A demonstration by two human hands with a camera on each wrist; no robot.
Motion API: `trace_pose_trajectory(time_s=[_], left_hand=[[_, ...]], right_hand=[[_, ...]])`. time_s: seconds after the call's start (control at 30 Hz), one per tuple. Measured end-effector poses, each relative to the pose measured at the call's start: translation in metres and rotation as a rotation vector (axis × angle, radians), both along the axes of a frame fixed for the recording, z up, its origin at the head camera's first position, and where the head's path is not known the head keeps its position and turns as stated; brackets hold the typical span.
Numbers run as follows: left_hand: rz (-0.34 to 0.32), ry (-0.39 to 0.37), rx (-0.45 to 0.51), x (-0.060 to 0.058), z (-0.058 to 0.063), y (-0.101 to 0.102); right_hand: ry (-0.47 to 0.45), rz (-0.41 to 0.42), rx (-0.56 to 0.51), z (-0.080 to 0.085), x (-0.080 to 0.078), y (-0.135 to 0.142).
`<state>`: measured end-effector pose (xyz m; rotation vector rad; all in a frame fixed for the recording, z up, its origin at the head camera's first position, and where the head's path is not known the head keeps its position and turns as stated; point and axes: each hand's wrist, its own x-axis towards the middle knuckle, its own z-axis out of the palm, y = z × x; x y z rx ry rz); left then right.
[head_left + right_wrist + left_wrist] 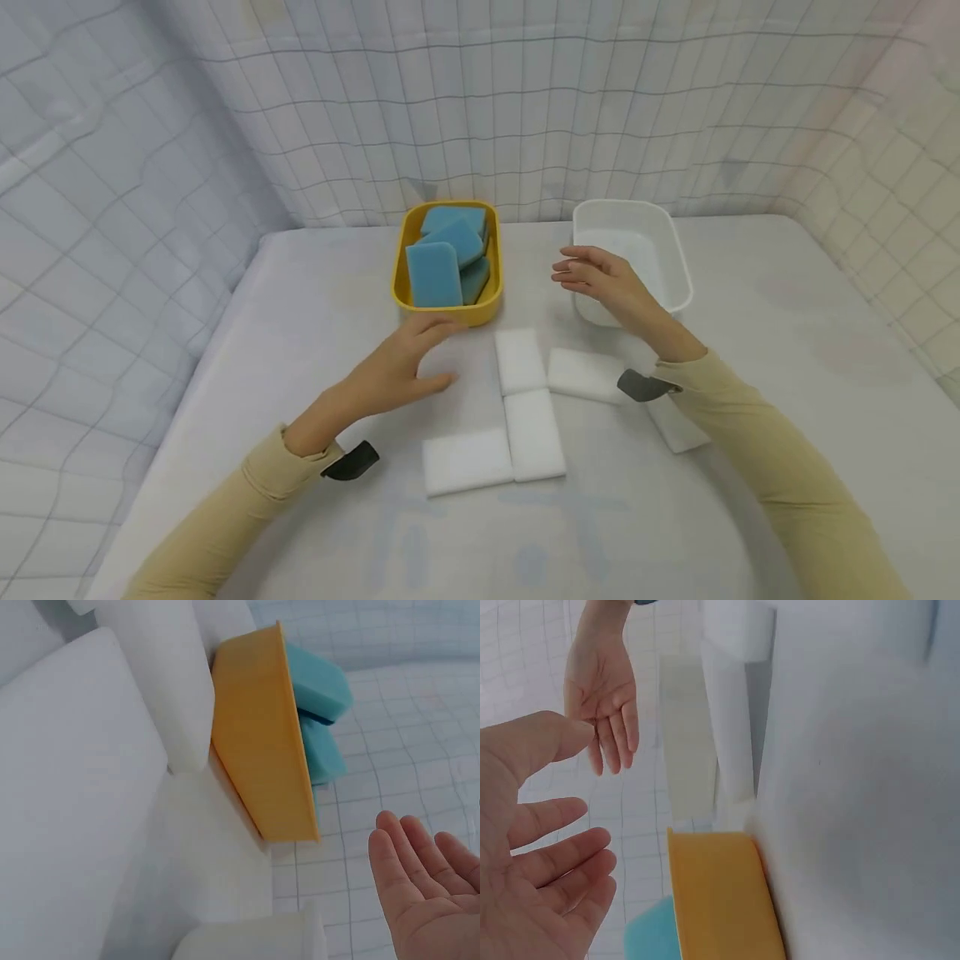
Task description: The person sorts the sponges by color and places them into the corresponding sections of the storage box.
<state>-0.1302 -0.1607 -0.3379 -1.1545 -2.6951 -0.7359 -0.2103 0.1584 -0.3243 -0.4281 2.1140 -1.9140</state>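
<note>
My left hand (pixel 405 362) hovers just in front of the yellow tub (pixel 483 314), thumb apart from the fingers, holding nothing. Blue sponges (pixel 435 275) with darker undersides are piled in that tub, one leaning on its near wall. In the head view my right hand (pixel 611 287) is in front of the white tub (pixel 678 258), its fingers pointing left and no object in its grasp. Several white rectangular blocks, sponge-like, lie on the table between and below the hands; one white block (pixel 534 433) touches its neighbours. Another white block (pixel 675 423) is partly hidden under the right forearm.
A white cloth covers the table (pixel 322 275), and a white sheet with a grid pattern (pixel 465 108) hangs behind it and at both sides. Both tubs stand near the table's back edge, with a gap between them. Dark wrist cameras sit at both cuffs.
</note>
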Motion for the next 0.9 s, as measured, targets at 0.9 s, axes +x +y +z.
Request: trace_pose_trajectory(time_s=[0.9], left_hand=[[-0.092,-0.322,-0.260,0.064,-0.034,-0.003]], right_hand=[[0.058,-0.320,-0.388,-0.026,0.006,0.135]])
